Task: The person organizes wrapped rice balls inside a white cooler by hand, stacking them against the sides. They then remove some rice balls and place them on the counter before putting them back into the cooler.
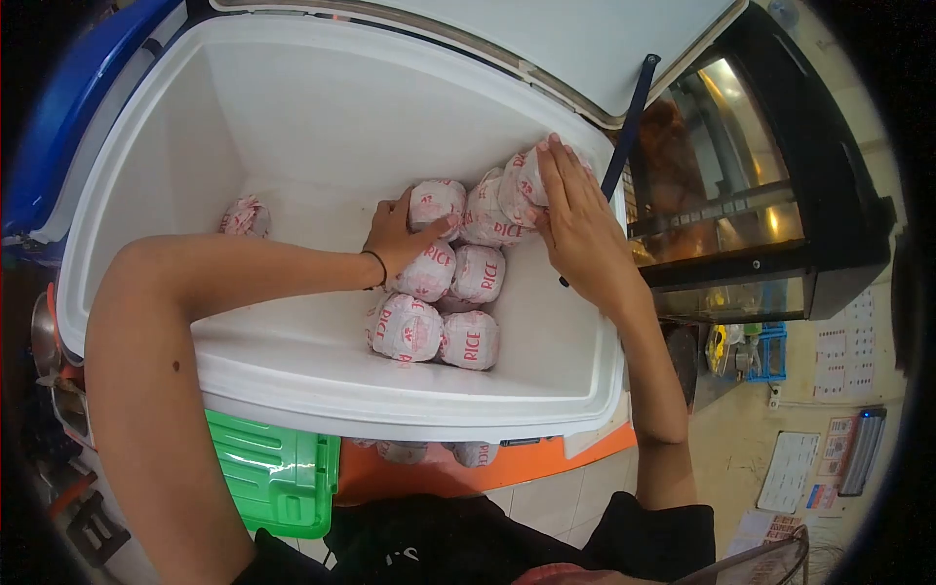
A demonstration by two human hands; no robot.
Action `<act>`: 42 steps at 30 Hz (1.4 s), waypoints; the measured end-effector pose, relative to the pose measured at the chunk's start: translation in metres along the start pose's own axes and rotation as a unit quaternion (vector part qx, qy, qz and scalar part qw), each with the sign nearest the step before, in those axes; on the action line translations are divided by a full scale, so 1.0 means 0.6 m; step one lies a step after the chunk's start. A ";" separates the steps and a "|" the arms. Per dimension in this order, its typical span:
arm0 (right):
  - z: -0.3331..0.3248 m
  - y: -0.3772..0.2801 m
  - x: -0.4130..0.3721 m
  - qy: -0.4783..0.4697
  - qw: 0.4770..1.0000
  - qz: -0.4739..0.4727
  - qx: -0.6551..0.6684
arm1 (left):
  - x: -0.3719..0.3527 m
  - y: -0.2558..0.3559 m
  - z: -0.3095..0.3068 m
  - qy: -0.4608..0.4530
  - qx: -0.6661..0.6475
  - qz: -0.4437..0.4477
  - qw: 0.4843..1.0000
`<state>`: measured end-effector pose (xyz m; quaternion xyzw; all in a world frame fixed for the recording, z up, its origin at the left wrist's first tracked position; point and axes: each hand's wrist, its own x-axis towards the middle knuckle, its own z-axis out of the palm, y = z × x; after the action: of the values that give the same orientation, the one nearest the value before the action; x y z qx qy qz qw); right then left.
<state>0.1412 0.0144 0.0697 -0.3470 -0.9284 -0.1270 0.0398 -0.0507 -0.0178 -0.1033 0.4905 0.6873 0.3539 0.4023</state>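
Note:
A large white cooler box (322,390) with a blue outer shell stands open in front of me. Inside lie several round packets wrapped in white paper printed with red "RICE" (476,275). My left hand (402,237), with a black band on the wrist, rests on one packet (436,203) in the middle of the pile. My right hand (575,210) lies flat with fingers straight against the packets stacked at the cooler's right wall (519,180). One packet (245,216) sits alone at the far left of the floor.
The cooler lid (546,39) is propped open behind, held by a dark strap (629,122). A glass warming cabinet (741,195) with fried food stands to the right. A green plastic stool (273,473) and more packets (439,452) sit below the cooler's near edge.

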 end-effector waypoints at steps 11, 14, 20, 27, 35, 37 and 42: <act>-0.008 -0.001 0.003 0.032 0.999 0.015 0.015 | 0.060 0.012 -0.038 -0.129 0.188 0.116 0.967; -0.015 0.000 0.009 0.030 0.999 0.016 0.011 | 0.095 0.083 -0.082 -0.405 0.338 -0.046 0.848; -0.002 0.003 -0.005 0.057 0.998 0.017 0.020 | 0.099 0.101 -0.119 -0.511 0.118 -0.178 0.833; -0.004 0.005 -0.009 0.073 0.991 0.047 0.101 | 0.099 0.094 -0.090 -0.337 0.126 -0.150 0.921; -0.001 0.012 -0.016 0.092 0.986 0.051 0.128 | 0.068 0.070 -0.098 -0.300 0.146 -0.094 0.938; -0.003 0.011 -0.015 0.097 0.985 0.046 0.134 | 0.080 0.053 -0.156 -0.401 0.058 -0.136 0.904; -0.007 0.013 -0.017 0.104 0.982 0.023 0.154 | 0.127 -0.099 -0.316 -0.430 0.425 -0.164 0.780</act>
<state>0.1538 0.0123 0.0736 -0.3425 -0.9196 -0.0167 0.1916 -0.2593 0.0220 -0.0905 0.5926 0.5940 -0.2924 0.4588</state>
